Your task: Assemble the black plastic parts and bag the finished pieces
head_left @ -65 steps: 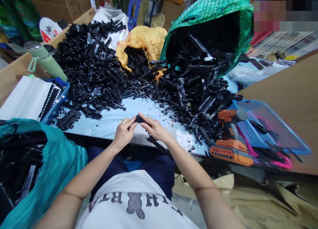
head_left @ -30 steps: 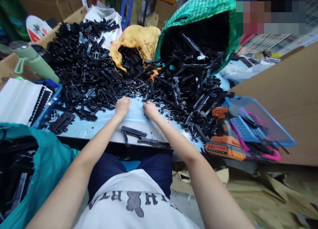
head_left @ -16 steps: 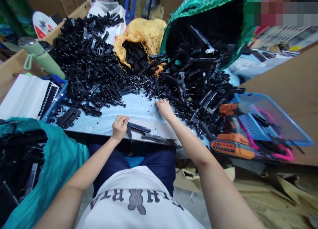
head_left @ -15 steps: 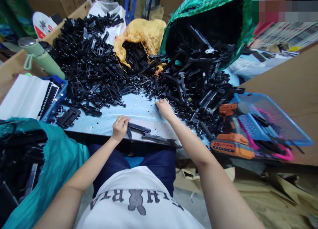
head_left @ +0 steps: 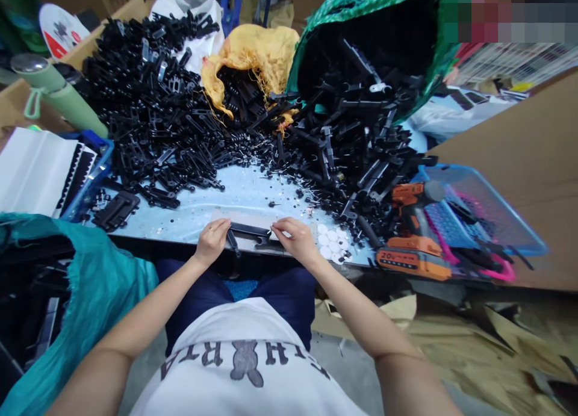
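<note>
My left hand (head_left: pixel 214 241) is closed, thumb and fingers pinching the left end of a long black plastic bar (head_left: pixel 250 230). A shorter black arm hangs down from that end. My right hand (head_left: pixel 294 238) pinches at the bar's right end; whatever sits between those fingertips is too small to make out. Another black part with a forked end (head_left: pixel 262 241) lies just below the bar, partly hidden by my right hand. Both hands are over the front edge of the blue-covered table (head_left: pixel 194 214).
Heaped black parts (head_left: pixel 153 115) cover the back left. A green woven sack (head_left: pixel 361 3) spills more parts on the right. An orange cordless drill (head_left: pixel 413 256) lies beside a blue basket (head_left: pixel 537 244). White round discs (head_left: pixel 332 242) are near my right wrist. A teal sack (head_left: pixel 103 283) stands at left.
My right hand has come back from the small loose parts, toward me, to the right end of the black bar. My left hand keeps its hold. The view has shifted slightly.
</note>
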The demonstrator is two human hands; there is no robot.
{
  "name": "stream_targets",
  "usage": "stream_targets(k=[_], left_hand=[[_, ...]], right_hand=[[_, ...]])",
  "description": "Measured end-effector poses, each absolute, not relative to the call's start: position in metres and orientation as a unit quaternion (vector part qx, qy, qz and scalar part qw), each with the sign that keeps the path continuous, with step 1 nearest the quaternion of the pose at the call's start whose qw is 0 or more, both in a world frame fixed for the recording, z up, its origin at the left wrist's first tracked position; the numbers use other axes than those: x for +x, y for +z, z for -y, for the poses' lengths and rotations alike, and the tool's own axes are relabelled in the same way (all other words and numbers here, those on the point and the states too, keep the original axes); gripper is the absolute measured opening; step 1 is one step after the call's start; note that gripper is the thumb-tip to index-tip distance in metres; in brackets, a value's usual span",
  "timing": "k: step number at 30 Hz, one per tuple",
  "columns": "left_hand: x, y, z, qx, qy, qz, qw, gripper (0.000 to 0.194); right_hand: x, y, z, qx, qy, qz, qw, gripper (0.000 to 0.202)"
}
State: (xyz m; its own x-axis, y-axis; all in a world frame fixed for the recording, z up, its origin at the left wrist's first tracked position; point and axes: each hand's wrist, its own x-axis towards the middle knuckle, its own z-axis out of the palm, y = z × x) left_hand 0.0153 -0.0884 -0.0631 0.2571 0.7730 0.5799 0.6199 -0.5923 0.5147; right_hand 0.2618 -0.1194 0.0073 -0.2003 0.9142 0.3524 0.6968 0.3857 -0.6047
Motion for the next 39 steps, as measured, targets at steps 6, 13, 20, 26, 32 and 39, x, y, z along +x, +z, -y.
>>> stream_targets(k=[6,13,20,26,32,39], left_hand=[[0.014,-0.056,0.090,0.815,0.377,-0.437,0.044,0.022],[0.055,-0.026,0.089,0.922,0.200,-0.316,0.104,0.047],[0.082,-0.020,0.094,0.906,0.142,-0.379,0.125,0.041],[0.084,-0.015,0.093,0.894,0.139,-0.404,0.135,0.039],[0.084,-0.014,0.092,0.905,0.112,-0.386,0.136,0.045],[0.085,-0.015,0.092,0.906,0.100,-0.391,0.130,0.054]], right_hand=[[0.264,-0.005,0.124,-0.500,0.142,0.799,0.303,0.025],[0.269,-0.034,0.139,-0.486,0.108,0.801,0.334,0.030],[0.295,-0.044,0.131,-0.462,0.055,0.848,0.256,0.045],[0.301,-0.037,0.117,-0.391,0.061,0.892,0.217,0.049],[0.310,-0.041,0.112,-0.347,0.009,0.912,0.221,0.047],[0.325,-0.037,0.093,-0.270,0.004,0.954,0.131,0.045]])
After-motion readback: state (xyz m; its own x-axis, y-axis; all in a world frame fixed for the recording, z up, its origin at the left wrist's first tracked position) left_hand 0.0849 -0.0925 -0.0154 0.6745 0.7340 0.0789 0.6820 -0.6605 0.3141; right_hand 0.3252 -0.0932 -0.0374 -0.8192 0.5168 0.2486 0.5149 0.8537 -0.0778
